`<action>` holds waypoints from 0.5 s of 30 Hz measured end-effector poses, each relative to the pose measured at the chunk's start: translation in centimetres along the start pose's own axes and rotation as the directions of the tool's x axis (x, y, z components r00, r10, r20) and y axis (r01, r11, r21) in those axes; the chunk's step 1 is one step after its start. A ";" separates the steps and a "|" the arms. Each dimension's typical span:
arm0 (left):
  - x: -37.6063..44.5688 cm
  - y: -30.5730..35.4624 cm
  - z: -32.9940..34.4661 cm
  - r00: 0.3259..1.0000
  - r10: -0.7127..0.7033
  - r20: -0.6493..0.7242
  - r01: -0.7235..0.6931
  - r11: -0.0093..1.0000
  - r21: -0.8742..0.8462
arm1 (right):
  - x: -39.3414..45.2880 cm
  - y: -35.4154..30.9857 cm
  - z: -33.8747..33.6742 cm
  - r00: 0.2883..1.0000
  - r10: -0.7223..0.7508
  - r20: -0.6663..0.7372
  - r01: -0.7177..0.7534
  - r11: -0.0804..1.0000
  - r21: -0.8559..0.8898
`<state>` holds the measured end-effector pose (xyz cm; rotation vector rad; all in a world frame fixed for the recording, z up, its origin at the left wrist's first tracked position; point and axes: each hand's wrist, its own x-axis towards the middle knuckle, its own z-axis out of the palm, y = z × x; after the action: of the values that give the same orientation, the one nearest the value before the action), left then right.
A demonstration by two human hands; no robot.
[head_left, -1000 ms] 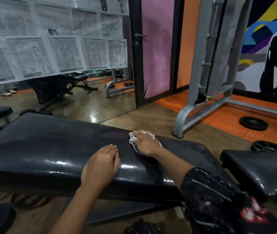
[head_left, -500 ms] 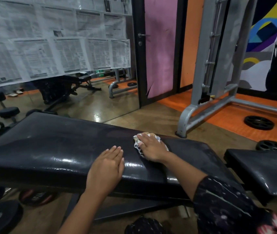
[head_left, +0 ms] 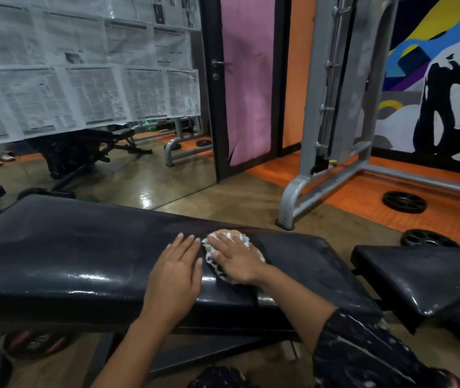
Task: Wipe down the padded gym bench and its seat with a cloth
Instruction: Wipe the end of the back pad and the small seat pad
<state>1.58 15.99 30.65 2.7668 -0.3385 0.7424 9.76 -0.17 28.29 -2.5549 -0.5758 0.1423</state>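
Note:
A long black padded bench (head_left: 77,247) runs across the view, with a shiny streak along its near edge. Its separate black seat pad (head_left: 419,275) sits to the right. My right hand (head_left: 237,260) lies flat with straight fingers on a bunched white patterned cloth (head_left: 233,238), pressing it onto the bench pad. My left hand (head_left: 175,275) rests flat on the pad just left of the cloth, fingers straight and nearly touching the right hand.
A grey machine frame (head_left: 332,180) stands beyond the bench on the right. Black weight plates (head_left: 403,202) lie on the orange floor mat, and more plates (head_left: 35,344) sit under the bench at left. A mirror (head_left: 83,107) covered with newspaper fills the far left wall.
My right hand has slid the cloth toward the near edge and a little left. My left hand stretched forward on the pad, so both hands now lie side by side.

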 end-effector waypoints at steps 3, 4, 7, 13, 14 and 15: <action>2.4 3.2 0.9 0.995 0.070 0.072 -0.065 0.996 -0.063 | -1.3 0.2 -0.4 0.985 -0.077 -0.155 0.147 0.843 0.517; 3.2 3.8 1.5 0.990 0.083 0.111 -0.079 0.996 -0.041 | -2.3 1.3 -0.9 0.964 -0.025 -0.266 0.185 0.781 0.597; 4.8 5.1 3.3 0.967 0.076 0.242 -0.099 0.992 0.083 | -6.2 7.4 -2.4 0.825 0.114 -0.554 0.209 0.848 0.486; 5.9 8.1 7.4 0.919 -0.015 0.393 -0.133 0.929 0.345 | -15.7 22.7 -5.7 0.741 0.205 -0.640 -0.158 0.979 0.130; 5.9 8.5 8.0 0.918 -0.026 0.396 -0.119 0.934 0.336 | -16.8 24.6 -6.0 0.735 0.219 -0.642 -0.206 0.974 0.096; 5.9 8.9 8.5 0.917 -0.032 0.398 -0.107 0.941 0.322 | -17.7 26.1 -6.3 0.740 0.232 -0.632 -0.245 0.967 0.068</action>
<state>7.85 4.10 28.19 3.2470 -0.3711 0.2482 4.77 -30.91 20.37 -2.4628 0.0225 -0.6337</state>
